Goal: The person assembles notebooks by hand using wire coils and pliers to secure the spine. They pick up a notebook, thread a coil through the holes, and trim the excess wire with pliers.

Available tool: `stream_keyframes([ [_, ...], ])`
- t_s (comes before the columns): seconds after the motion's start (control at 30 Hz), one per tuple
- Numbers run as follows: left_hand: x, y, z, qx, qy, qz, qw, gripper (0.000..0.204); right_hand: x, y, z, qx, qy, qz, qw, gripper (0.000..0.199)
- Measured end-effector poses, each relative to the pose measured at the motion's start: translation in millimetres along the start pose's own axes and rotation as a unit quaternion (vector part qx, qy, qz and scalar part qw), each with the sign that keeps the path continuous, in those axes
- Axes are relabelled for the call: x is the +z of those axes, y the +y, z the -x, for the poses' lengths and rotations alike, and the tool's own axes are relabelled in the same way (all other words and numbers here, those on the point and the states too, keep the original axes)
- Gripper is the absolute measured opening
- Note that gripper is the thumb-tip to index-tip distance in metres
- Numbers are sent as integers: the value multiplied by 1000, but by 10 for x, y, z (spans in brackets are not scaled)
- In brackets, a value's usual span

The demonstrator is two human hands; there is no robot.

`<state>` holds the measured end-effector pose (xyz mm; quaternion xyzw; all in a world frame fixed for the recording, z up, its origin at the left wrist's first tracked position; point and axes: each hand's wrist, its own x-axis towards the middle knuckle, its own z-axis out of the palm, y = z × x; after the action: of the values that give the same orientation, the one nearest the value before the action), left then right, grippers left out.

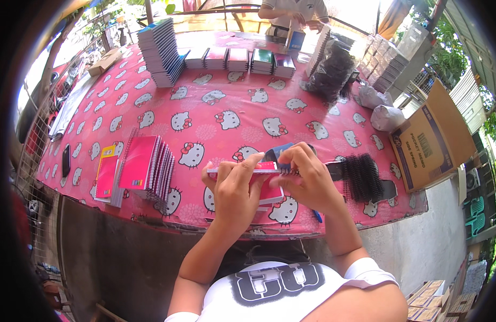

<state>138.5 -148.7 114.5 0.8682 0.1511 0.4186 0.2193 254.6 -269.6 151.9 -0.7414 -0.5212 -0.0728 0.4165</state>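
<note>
My left hand point(234, 188) grips a small pink notebook point(270, 189) by its top edge near the table's front. My right hand point(308, 177) pinches a black spiral wire point(288, 172) at the notebook's spine. Just right of my hands lies a heap of black spiral coils point(361, 176). A stack of pink spiral notebooks point(147, 165) rests to the left, beside loose pink and yellow covers point(107, 173).
The table carries a pink cartoon-cat cloth point(226, 115). Rows and a tall stack of notebooks point(160, 51) line the far edge, with a black bag of coils point(330, 72). An open cardboard box point(430, 139) stands at right. Another person point(293, 13) works across the table. A black phone point(66, 159) lies far left.
</note>
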Motion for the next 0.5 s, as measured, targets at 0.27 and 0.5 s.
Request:
stream_keyframes([
  [0.27,29,-60,-1,17,16,19,1000,17,74,78,21,-105,24,58,992,15],
  [0.5,39,-61,17,22,8,24,999,18,95,55,60,-47,34,-11,998,11],
])
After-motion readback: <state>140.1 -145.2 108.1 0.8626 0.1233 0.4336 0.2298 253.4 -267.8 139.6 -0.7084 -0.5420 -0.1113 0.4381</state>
